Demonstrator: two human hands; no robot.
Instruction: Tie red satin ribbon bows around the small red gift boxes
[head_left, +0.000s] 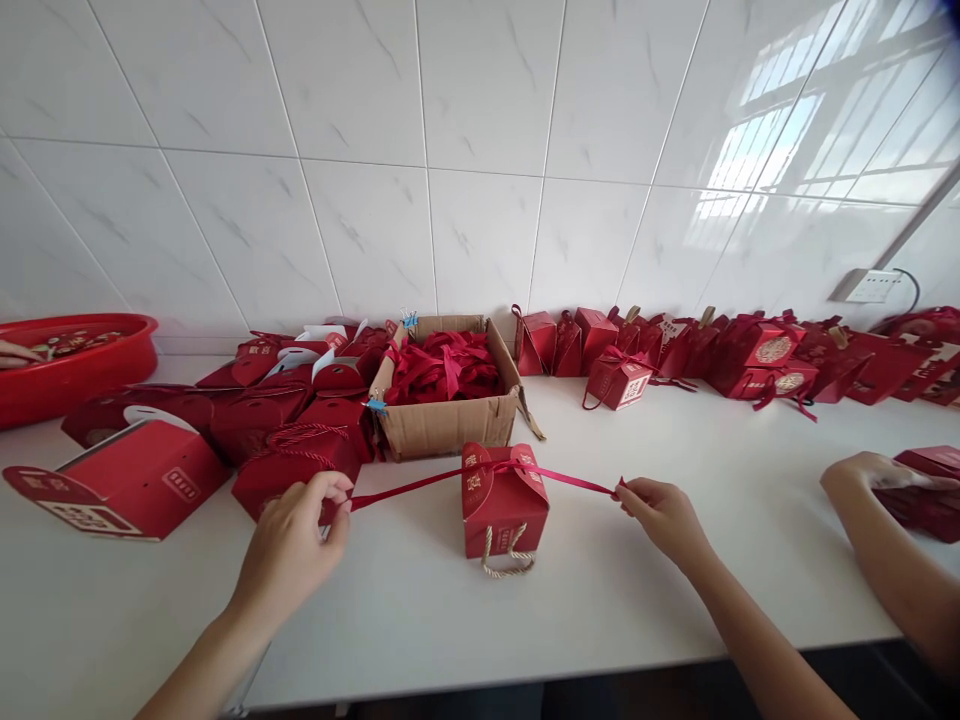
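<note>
A small red gift box point(504, 510) with a rope handle stands on the white table point(420, 610) in front of me. A red ribbon point(420, 482) crosses its top and is pulled taut to both sides. My left hand point(296, 545) pinches the ribbon's left end, fingers closed. My right hand point(664, 518) pinches the right end at about the same height.
A cardboard box point(450, 420) full of red ribbons sits behind the gift box. Unfolded red boxes point(142, 480) pile at the left near a red basin point(71, 365). Finished boxes point(750, 360) line the wall. Another person's hand point(862, 475) holds a red box at the right.
</note>
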